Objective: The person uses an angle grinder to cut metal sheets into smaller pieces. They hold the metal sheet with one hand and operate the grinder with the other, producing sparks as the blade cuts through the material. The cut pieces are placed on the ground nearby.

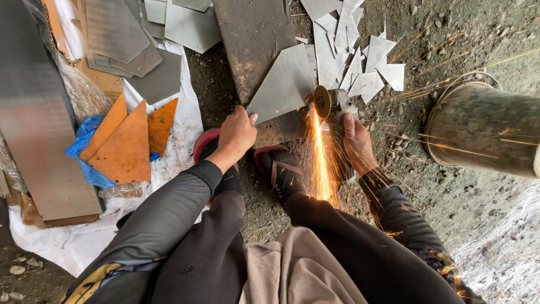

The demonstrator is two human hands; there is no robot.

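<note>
Your left hand (pixel 236 134) at frame centre, fingers pressed flat on the grey metal triangle (pixel 283 84), your right hand (pixel 357 145) fingers wrapped round the grinder (pixel 333 102), sparks (pixel 319 160) streaming down, bucket (pixel 484 126) at right.

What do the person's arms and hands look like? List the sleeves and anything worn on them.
Both hands, the left hand and the right hand, are bare, with no gloves. Both arms wear long dark grey sleeves that reach the wrists. The left sleeve shows a yellow patterned patch near the upper arm; the right sleeve has a similar coloured pattern.
</note>
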